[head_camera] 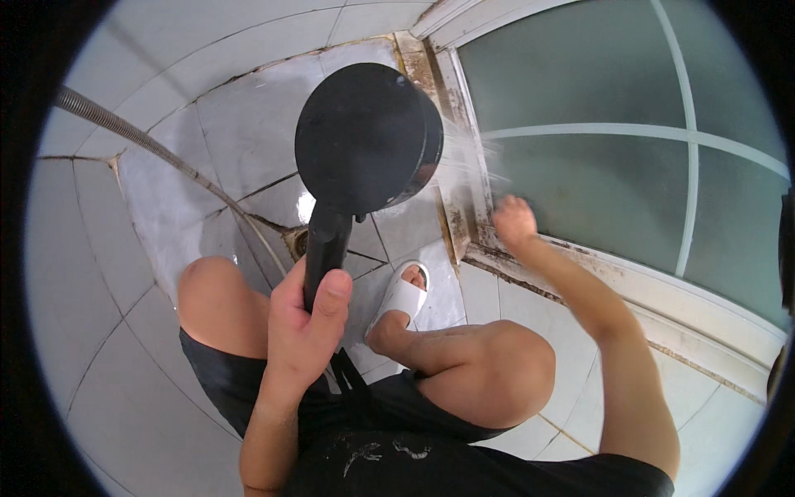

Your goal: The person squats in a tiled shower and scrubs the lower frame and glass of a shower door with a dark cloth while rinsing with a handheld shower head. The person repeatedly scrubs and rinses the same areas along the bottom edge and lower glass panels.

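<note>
My left hand [310, 317] grips the handle of a black handheld shower head [366, 136], which sprays water to the right. The spray reaches towards the white frame [473, 155] of a frosted glass door. By the lower left corner of the glass panel [596, 192] is my right hand [514, 223], blurred, with its fingers curled; whether it holds anything cannot be told. Dark stains mark the frame and the sill [497, 258] beneath that hand.
A metal shower hose [149, 140] crosses the wet tiled floor [248, 130] from the upper left. The floor drain [298, 241] lies partly behind the handle. My foot in a white slipper [404, 298] is near the raised threshold [444, 223]. Tiled walls stand around.
</note>
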### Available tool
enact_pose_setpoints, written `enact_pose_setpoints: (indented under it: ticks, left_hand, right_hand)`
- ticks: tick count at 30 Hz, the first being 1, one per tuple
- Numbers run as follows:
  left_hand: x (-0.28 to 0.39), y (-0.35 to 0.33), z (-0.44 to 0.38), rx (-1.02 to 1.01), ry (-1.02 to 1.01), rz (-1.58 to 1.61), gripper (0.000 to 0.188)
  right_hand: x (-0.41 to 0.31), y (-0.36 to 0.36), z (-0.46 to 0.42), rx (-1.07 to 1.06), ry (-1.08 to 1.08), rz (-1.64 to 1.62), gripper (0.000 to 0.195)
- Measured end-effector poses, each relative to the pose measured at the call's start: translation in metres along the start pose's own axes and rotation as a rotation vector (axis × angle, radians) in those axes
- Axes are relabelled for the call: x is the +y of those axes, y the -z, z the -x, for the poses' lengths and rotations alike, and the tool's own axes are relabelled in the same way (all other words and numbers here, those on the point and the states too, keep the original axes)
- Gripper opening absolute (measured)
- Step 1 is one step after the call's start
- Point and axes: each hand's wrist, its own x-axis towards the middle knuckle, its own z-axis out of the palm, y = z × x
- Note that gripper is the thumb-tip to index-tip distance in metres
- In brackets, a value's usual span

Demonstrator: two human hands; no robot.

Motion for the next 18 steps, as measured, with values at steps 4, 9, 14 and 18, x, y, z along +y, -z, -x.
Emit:
enact_pose_setpoints:
  ticks: [4,9,14,18]
  left_hand:
    - [0.003,-0.009,-0.007,-0.044,0.001,0.028,0.036]
    - [0.006,-0.017,-0.009,-0.136,0.032,0.008,0.036]
    - [0.004,-0.028,-0.009,-0.275,-0.06,-0.095,0.04]
    - [0.011,-0.032,-0.009,-0.283,-0.084,-0.089,0.039]
  right_hand:
    - [-0.011,0.001,0.012,0.018,-0.026,-0.11,0.016]
    - [0.07,0.093,0.121,0.046,-0.166,-0.113,0.016]
    - [0.056,0.062,0.111,0.027,-0.226,-0.111,0.015]
    - [0.021,0.033,0.073,-0.055,-0.179,-0.135,0.019]
